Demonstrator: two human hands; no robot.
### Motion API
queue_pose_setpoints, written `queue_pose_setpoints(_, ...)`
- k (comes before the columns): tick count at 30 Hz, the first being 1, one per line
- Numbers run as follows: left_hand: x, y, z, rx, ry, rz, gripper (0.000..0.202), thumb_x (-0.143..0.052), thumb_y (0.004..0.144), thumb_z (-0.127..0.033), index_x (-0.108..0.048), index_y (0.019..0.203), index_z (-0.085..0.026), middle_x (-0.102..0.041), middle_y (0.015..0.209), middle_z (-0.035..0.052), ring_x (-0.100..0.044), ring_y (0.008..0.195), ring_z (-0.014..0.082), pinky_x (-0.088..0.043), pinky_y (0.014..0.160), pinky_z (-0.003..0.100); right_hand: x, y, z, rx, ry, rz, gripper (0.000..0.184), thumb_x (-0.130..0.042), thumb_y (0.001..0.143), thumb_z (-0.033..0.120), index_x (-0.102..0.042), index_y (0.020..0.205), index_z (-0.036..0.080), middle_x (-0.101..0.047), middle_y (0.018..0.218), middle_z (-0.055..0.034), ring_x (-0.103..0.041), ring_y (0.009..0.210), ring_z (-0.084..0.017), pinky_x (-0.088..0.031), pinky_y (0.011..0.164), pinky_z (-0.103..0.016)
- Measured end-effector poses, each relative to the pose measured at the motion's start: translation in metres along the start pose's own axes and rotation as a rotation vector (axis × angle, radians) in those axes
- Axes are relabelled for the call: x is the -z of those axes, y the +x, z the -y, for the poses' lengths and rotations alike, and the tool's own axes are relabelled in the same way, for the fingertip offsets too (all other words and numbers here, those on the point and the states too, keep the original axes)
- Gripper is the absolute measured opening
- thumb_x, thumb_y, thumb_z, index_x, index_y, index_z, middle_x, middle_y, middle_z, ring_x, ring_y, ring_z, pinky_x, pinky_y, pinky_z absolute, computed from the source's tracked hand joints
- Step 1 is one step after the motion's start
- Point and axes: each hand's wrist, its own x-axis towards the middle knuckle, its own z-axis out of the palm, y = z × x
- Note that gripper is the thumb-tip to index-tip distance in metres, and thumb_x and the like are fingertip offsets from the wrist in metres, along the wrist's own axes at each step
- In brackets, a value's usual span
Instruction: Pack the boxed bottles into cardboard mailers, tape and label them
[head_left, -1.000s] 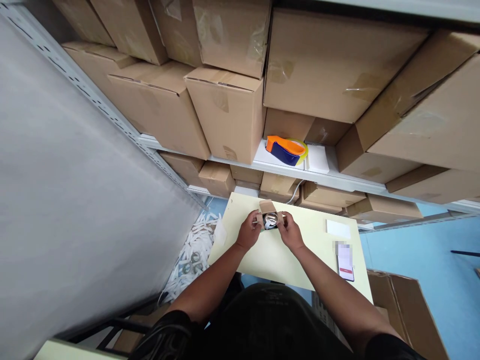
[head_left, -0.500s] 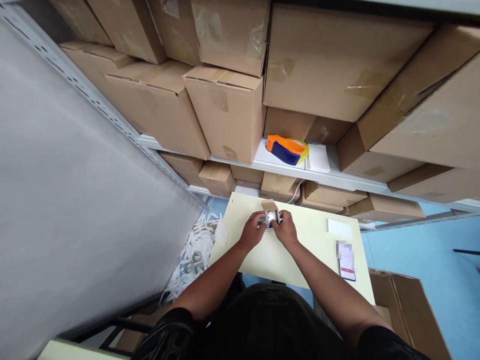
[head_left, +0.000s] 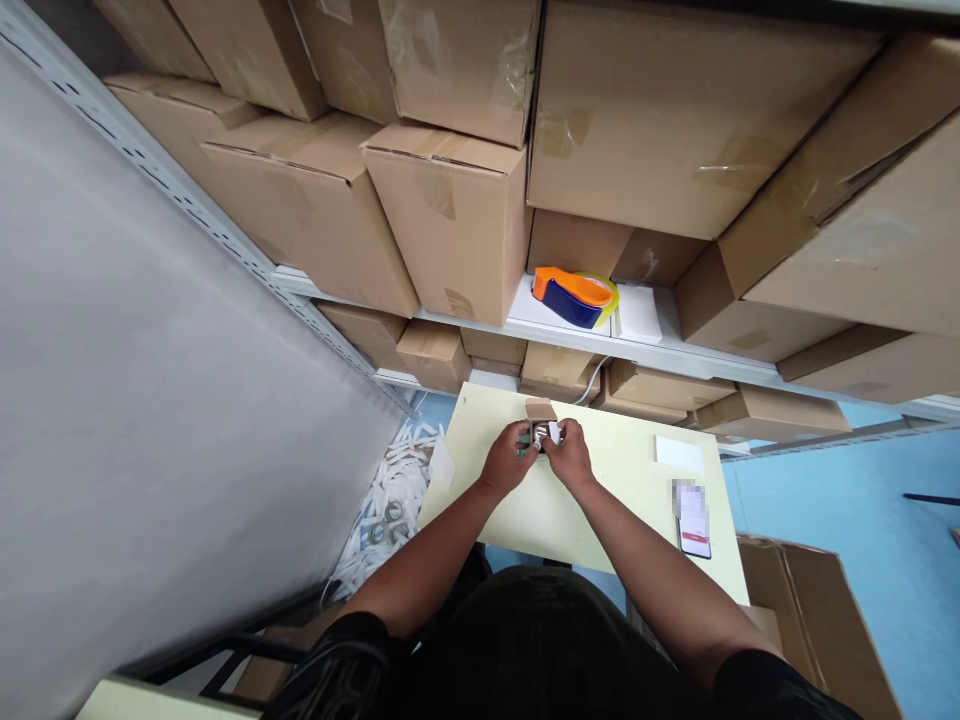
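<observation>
Between my two hands is a small cardboard box [head_left: 541, 411], its brown flap raised toward the shelf. My left hand [head_left: 507, 461] grips its left side, with a bit of green showing by the fingers. On the other side, my right hand [head_left: 570, 458] is closed around the box's right edge, its thumb reaching over the opening. Something white and shiny [head_left: 540, 435] shows inside the box, too small to name. The box is held over the far part of a pale yellow table [head_left: 525, 515].
A phone [head_left: 694, 525] and a white box [head_left: 679, 453] lie on the table's right side. An orange and blue tape dispenser [head_left: 574, 297] rests on the shelf among cardboard boxes [head_left: 450, 235]. White paper strips [head_left: 390, 485] pile up left of the table. An open carton [head_left: 817, 610] stands at right.
Both hands keep their hold on the small box. My thumbs have shifted slightly at its opening, and the shiny thing inside looks different. The view has moved a little.
</observation>
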Motion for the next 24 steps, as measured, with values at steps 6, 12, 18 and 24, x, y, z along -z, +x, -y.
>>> queue_pose_setpoints(6,0.004,-0.002,0.002,0.004,-0.042,0.061,0.044,-0.065,0.090,-0.022,-0.062,0.134,-0.021,-0.067,0.135,0.0099,-0.066,0.123,0.0252,-0.060,0.101,0.044,0.003,0.004,-0.006,-0.030,0.057,0.065,0.038,-0.068,0.071,0.041,-0.050,0.101,0.025,-0.056,0.098,-0.0022,-0.057,0.082,-0.022,-0.050,0.075,-0.036)
queue_pose_setpoints(12,0.005,-0.003,0.006,0.001,-0.069,0.059,0.045,-0.064,0.092,-0.025,-0.061,0.137,-0.022,-0.068,0.137,0.0094,-0.066,0.124,0.0247,-0.059,0.103,0.043,0.004,0.008,-0.003,-0.020,0.027,0.080,0.039,-0.069,0.070,0.043,-0.049,0.099,0.026,-0.056,0.100,-0.0024,-0.056,0.081,-0.021,-0.050,0.074,-0.036)
queue_pose_setpoints(18,0.007,-0.003,0.010,-0.024,-0.082,0.060,0.047,-0.064,0.093,-0.027,-0.060,0.140,-0.025,-0.067,0.139,0.0078,-0.067,0.123,0.0243,-0.059,0.104,0.043,-0.004,0.011,-0.001,-0.026,0.026,0.021,0.041,-0.071,0.070,0.045,-0.048,0.097,0.027,-0.056,0.097,-0.0027,-0.057,0.075,-0.021,-0.050,0.069,-0.035)
queue_pose_setpoints(24,0.006,-0.003,0.011,-0.029,-0.085,0.068,0.046,-0.063,0.094,-0.025,-0.061,0.140,-0.025,-0.067,0.140,0.0071,-0.067,0.124,0.0250,-0.057,0.107,0.046,-0.004,0.018,-0.004,-0.046,0.013,0.041,0.042,-0.072,0.069,0.046,-0.045,0.095,0.027,-0.057,0.088,0.0010,-0.056,0.067,-0.018,-0.046,0.060,-0.030)
